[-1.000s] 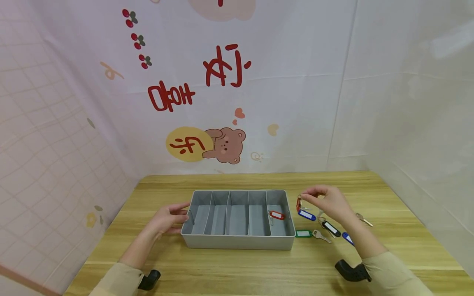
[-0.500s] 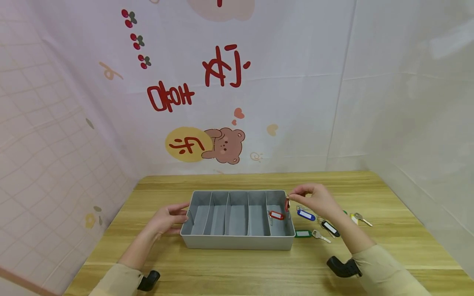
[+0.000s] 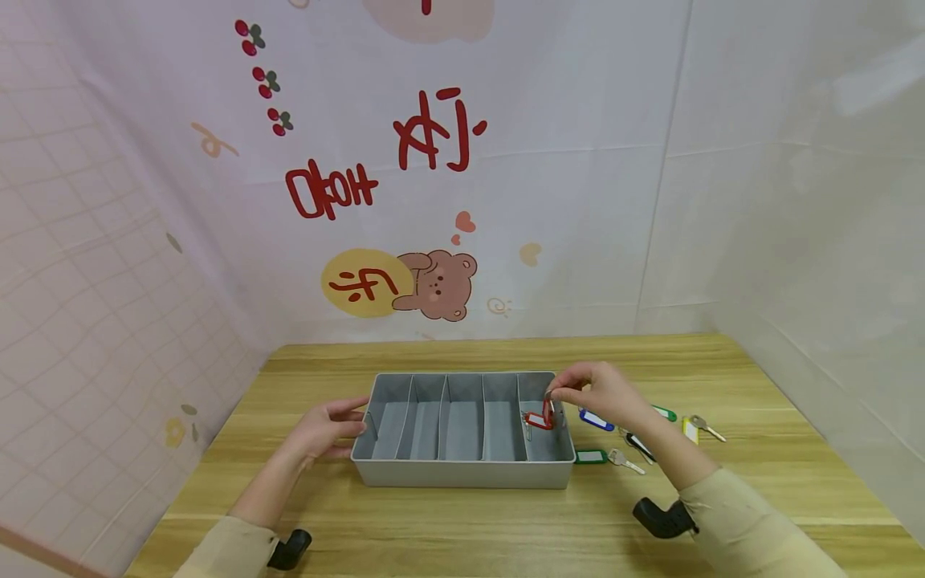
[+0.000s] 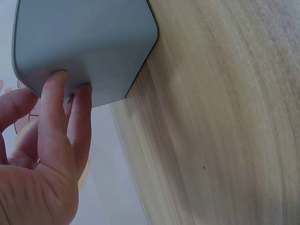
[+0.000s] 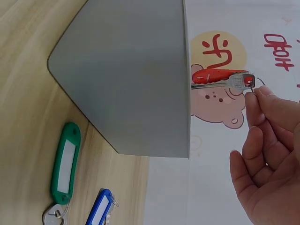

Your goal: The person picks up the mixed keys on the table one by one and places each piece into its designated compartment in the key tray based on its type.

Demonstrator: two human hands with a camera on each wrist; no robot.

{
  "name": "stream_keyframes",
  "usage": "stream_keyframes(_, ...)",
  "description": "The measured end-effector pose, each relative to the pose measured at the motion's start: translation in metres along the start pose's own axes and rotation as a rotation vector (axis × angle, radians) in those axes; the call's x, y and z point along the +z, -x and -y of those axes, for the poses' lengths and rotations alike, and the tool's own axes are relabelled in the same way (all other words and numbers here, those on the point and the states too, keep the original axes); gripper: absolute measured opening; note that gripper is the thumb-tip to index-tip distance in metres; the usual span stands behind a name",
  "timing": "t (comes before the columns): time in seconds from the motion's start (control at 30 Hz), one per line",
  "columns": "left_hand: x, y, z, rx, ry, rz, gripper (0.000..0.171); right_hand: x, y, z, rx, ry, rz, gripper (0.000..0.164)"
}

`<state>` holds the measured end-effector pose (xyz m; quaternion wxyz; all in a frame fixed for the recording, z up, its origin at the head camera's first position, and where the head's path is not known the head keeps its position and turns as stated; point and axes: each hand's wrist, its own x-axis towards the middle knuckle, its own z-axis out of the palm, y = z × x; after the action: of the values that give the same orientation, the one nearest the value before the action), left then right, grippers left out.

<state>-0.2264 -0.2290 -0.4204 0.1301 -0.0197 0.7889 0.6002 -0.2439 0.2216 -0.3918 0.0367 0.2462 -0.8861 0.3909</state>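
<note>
A grey tray (image 3: 466,474) divided into compartments stands mid-table. My right hand (image 3: 605,395) is above its rightmost compartment, pinching the ring of a key with a red key tag (image 5: 213,75). The key (image 5: 239,81) and tag hang down from the fingertips, partly hidden behind the tray wall in the right wrist view. Another red key tag (image 3: 535,420) with its key lies inside that same compartment. At the tray's left end, my left hand (image 3: 325,429) rests its fingertips on the outer wall, fingers fairly straight. The other compartments hold nothing visible.
Right of the tray lie a green key tag (image 3: 591,457) with its key, a blue tag (image 3: 596,420), a black tag (image 3: 640,448), another green tag (image 3: 665,413) and a yellow tag (image 3: 690,429). My right forearm covers part of that area. A printed cloth (image 3: 578,201) hangs behind.
My right hand has carried the red-tagged key leftward from beside the tray, over its right wall and down into the rightmost compartment. The left hand has stayed at the tray's end.
</note>
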Motion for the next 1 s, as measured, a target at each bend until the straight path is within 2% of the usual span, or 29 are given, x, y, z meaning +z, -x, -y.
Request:
stream_keyframes(0.2, 0.0, 0.0, 0.001, 0.001, 0.007, 0.0, 0.059, 0.001, -0.002, -0.001, -0.011, 0.005, 0.038, 0.004)
stream_keyframes(0.57, 0.001, 0.0, 0.001, 0.005, 0.012, 0.004, 0.059, 0.003, -0.004, -0.004, 0.019, -0.002, 0.102, 0.005)
stream_keyframes(1.0, 0.001, 0.001, 0.001, 0.0, 0.021, 0.002, 0.059, 0.007, -0.006, -0.011, 0.032, -0.024, 0.143, 0.007)
